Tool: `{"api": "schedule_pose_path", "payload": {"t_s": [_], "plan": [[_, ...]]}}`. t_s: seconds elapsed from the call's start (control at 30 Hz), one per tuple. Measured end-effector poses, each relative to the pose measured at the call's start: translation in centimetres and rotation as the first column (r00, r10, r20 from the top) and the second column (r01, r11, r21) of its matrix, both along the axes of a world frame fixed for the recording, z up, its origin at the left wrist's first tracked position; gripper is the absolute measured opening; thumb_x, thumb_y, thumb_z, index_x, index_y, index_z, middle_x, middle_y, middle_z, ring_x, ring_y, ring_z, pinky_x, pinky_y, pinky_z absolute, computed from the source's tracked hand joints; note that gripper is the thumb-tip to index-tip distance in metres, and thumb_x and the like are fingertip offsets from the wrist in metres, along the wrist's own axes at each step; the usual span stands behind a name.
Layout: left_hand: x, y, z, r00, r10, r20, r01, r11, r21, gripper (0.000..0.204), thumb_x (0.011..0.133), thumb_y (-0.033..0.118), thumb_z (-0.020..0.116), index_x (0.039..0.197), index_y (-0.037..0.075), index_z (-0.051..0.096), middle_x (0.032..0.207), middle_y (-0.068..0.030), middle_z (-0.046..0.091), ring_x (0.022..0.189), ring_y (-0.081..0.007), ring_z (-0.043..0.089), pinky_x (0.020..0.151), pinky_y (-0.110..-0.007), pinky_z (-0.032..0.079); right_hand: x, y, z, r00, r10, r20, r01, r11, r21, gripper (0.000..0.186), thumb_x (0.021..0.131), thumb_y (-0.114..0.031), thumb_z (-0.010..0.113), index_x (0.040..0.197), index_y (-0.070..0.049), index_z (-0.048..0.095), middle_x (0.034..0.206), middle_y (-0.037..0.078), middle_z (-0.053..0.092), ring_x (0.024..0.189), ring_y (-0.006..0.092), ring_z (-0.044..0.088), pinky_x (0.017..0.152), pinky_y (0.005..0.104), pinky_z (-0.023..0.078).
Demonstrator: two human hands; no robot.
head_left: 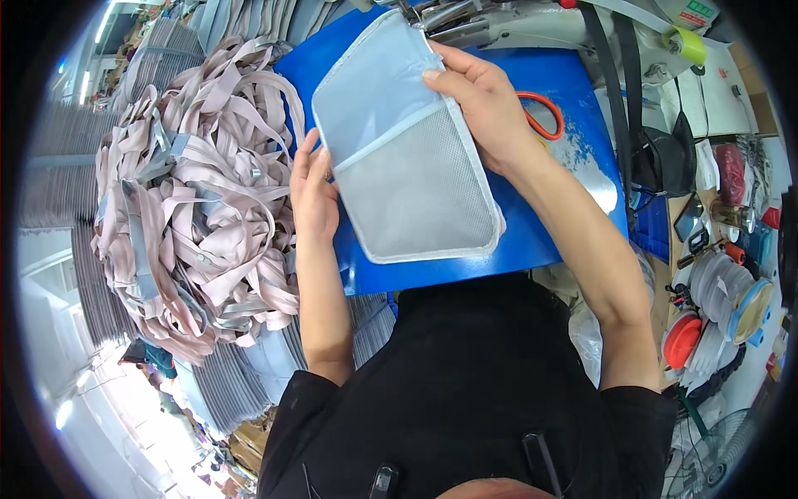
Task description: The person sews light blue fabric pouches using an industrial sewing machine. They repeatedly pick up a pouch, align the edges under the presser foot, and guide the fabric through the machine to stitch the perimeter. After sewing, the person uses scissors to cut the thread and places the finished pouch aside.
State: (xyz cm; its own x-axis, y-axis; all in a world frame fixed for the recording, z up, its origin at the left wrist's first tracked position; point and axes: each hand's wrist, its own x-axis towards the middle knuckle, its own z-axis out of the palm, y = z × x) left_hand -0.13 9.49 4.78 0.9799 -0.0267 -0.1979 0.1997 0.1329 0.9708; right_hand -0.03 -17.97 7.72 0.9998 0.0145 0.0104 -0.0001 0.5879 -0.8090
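A light-grey fabric panel (374, 108) with a mesh pocket (420, 183) over its near half and pale bound edges is held tilted above the blue table (573, 91). My right hand (482, 104) pinches its upper right edge, thumb on the front face and the other fingers partly hidden behind. Along the left edge, my left hand (314, 195) has its fingers stretched out and apart, close against the binding; whether they bear any weight I cannot tell. The panel's far end reaches the metal foot area of a sewing machine (515, 29).
Left of the table rises a large tangled heap of pinkish-grey strips (216, 191), with stacks of grey panels (62, 141) around it. Orange-handled scissors (544, 116) lie right of my right hand. Thread spools (719, 283) and tools crowd the right side.
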Motion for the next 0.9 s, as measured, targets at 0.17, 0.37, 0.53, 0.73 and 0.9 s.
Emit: {"api": "schedule_pose_path", "payload": {"t_s": [0.17,0.37,0.53,0.73,0.9], "plan": [[-1.5,-0.3,2.4,0.986,-0.017,0.166,0.005,0.997,0.073,0.072,0.099,0.009,0.067,0.160,0.002,0.030,0.137,-0.0183,0.064,0.124,-0.0199,0.062,0.105,-0.035,0.049,0.0,-0.6,0.1,0.997,0.075,-0.011,-0.075,0.997,0.023,0.051,0.102,-0.014,0.056,0.150,0.000,0.050,0.120,0.008,0.071,0.101,0.0113,0.070,0.089,0.0271,0.058],[-1.2,0.2,3.6,0.979,-0.011,0.203,-0.003,0.998,0.069,0.077,0.096,0.008,0.070,0.160,0.000,0.027,0.137,-0.0198,0.064,0.125,-0.0211,0.062,0.108,-0.035,0.045,-0.3,-0.5,1.4,0.997,0.074,-0.029,-0.071,0.994,0.084,0.047,0.103,-0.013,0.052,0.147,0.003,0.051,0.119,0.011,0.069,0.103,0.0142,0.069,0.089,0.0289,0.057],[-1.0,0.7,4.1,0.971,-0.021,0.236,-0.001,0.995,0.096,0.077,0.097,0.007,0.068,0.160,-0.001,0.025,0.136,-0.0205,0.064,0.123,-0.0212,0.062,0.107,-0.035,0.046,-1.1,-0.4,1.7,0.997,0.023,-0.072,-0.021,0.999,0.038,0.045,0.103,-0.015,0.052,0.143,0.007,0.053,0.117,0.012,0.068,0.102,0.0155,0.068,0.089,0.0301,0.056],[-0.6,0.2,4.7,0.972,-0.019,0.235,-0.001,0.997,0.083,0.076,0.098,0.007,0.067,0.160,-0.002,0.025,0.135,-0.0217,0.064,0.122,-0.0212,0.063,0.105,-0.034,0.046,-1.0,-0.2,2.2,0.997,-0.011,-0.070,0.016,0.997,0.075,0.043,0.103,-0.017,0.055,0.139,0.007,0.056,0.115,0.011,0.069,0.099,0.0142,0.068,0.088,0.0298,0.056],[1.7,0.9,4.9,0.975,-0.056,0.213,0.019,0.984,0.176,0.077,0.098,0.010,0.068,0.160,-0.004,0.024,0.135,-0.0227,0.063,0.117,-0.0206,0.065,0.104,-0.033,0.047,1.0,-0.1,0.8,0.997,0.001,-0.080,0.009,0.992,0.129,0.033,0.105,-0.018,0.056,0.128,0.005,0.062,0.105,0.006,0.069,0.092,0.0115,0.066,0.082,0.0286,0.055]]}}
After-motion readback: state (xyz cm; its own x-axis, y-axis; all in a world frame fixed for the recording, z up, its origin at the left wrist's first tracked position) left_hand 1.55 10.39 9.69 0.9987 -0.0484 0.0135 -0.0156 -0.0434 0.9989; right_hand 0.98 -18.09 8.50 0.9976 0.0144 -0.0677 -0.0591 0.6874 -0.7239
